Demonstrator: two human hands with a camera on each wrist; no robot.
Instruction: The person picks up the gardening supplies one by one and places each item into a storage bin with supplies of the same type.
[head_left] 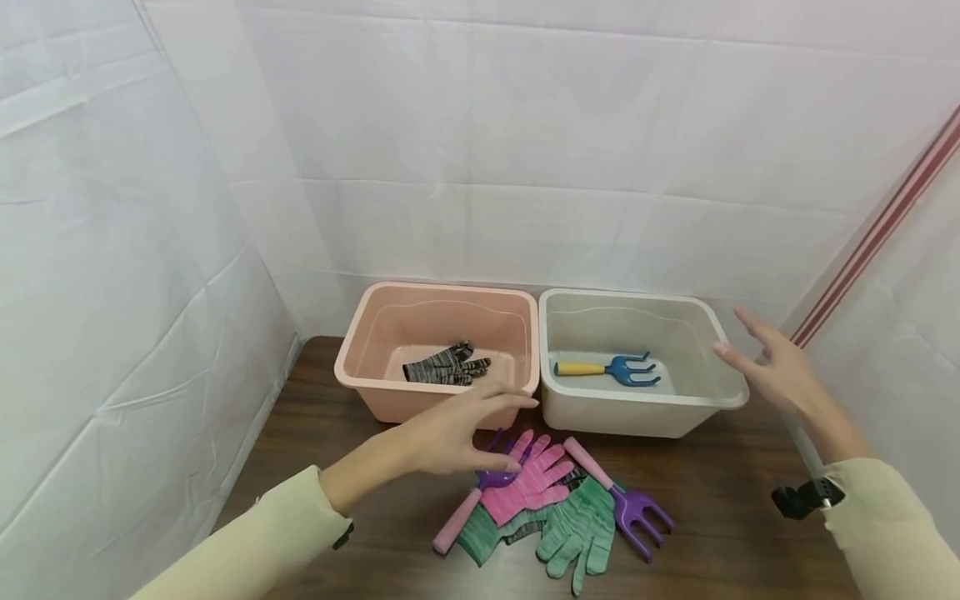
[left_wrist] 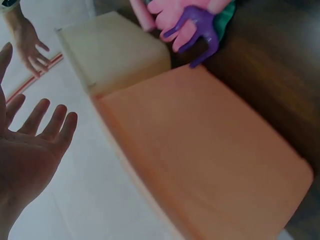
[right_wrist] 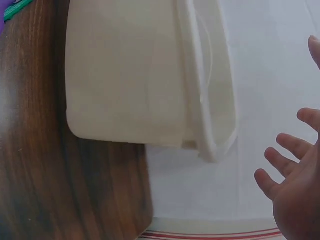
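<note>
In the head view my left hand (head_left: 450, 429) hovers over the pile in front of the pink bin (head_left: 438, 400), fingers spread and holding nothing. Below it lie a pink glove (head_left: 528, 483), green gloves (head_left: 581, 521) and a purple hand fork with a pink handle (head_left: 459, 521). A second purple hand fork (head_left: 636, 512) rests at the pile's right. My right hand (head_left: 783, 371), fingers apart, is in the air by the right end of the white bin (head_left: 622, 417). That bin contains a blue hand fork with a yellow handle (head_left: 626, 369); a black-and-grey glove (head_left: 446, 365) lies in the pink one.
Both bins stand side by side at the back of the dark wooden table (head_left: 720, 533). White sheeting (head_left: 465, 150) hangs behind and at both sides, with a red stripe (head_left: 877, 242) on the right. A partly covered dark glove shows within the pile.
</note>
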